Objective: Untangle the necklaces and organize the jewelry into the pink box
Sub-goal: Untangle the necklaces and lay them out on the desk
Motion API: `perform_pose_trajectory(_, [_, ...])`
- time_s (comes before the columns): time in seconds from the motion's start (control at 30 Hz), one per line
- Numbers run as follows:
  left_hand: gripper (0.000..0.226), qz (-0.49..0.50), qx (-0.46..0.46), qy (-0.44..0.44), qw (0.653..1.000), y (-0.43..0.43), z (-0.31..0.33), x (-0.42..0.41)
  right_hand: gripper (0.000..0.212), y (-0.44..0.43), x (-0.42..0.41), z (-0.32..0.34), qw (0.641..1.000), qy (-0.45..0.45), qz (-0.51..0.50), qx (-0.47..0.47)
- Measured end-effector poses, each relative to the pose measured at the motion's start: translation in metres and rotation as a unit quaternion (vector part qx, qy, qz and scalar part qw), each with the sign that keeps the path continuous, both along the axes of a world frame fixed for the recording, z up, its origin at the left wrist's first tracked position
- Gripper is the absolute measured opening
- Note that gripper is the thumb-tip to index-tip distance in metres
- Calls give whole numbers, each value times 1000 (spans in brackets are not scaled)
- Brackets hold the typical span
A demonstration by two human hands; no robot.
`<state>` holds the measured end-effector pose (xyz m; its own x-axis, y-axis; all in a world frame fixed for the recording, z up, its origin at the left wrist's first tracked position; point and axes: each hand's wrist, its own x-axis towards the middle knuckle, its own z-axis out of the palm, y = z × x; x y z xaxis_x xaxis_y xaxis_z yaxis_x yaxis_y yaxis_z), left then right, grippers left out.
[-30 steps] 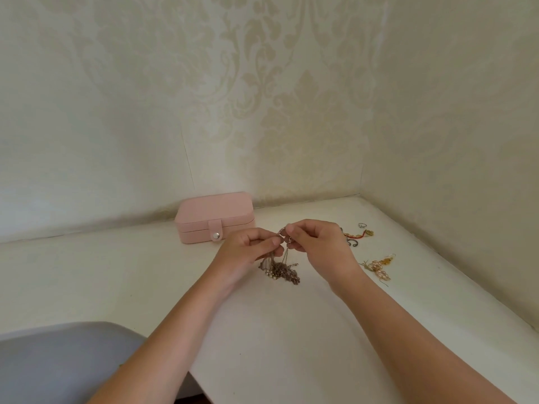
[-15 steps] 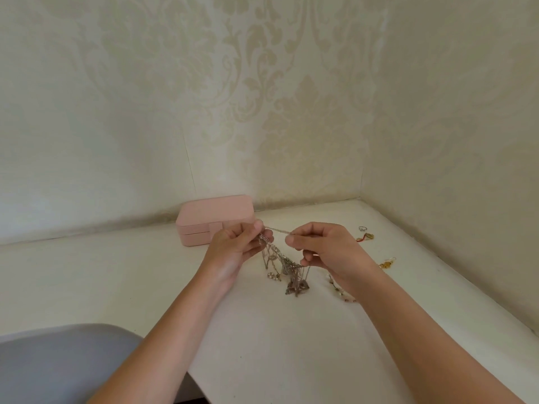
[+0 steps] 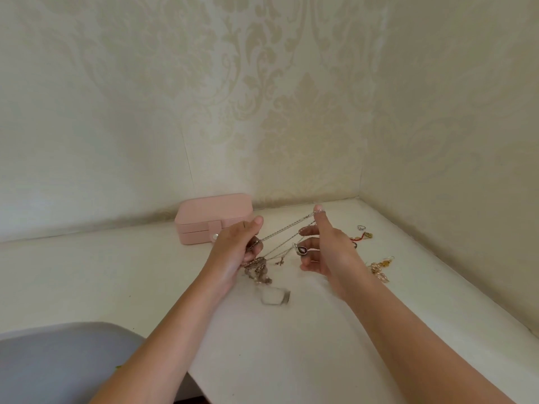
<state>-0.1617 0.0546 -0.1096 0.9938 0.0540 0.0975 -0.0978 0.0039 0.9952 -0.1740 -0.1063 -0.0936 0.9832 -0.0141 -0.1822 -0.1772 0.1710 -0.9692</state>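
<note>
The necklaces (image 3: 258, 269) are gripped in the curled left hand (image 3: 233, 252), chains are stretched rightward over a raised finger of the spread right hand (image 3: 329, 249), and just behind them the box (image 3: 215, 211) is closed.

Back wall (image 3: 145, 97): cream wallpaper with a pale damask pattern and one vertical seam (image 3: 189, 161) left of centre. Right wall (image 3: 455, 118): same paper, meeting the back wall at a vertical corner (image 3: 361, 158) right of centre. White tabletop (image 3: 87, 275): matte, set into that corner, spanning the lower frame. Grey rounded furniture piece (image 3: 58, 363): lower left, kind unclear. Light: soft, even, faint shadows.
</note>
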Motion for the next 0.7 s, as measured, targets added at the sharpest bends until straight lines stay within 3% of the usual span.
perform_pose_trajectory(0.2, [11, 9, 239, -110, 965, -4, -18, 2, 61, -5, 6, -5, 999, -41, -29, -12])
perform_pose_trajectory(0.33, [13, 53, 200, -119, 971, 2, -18, 9, 61, -9, 9, -5, 997, -28, -46, 46])
perform_pose_trajectory(0.47, [10, 126, 124, -135, 975, 3, -19, 12, 76, -12, 9, -5, 995, -15, 7, 103])
perform_pose_trajectory(0.7, [21, 163, 219, -212, 938, 1, -23, 9, 81, 0, 4, -2, 985, -7, 78, 152])
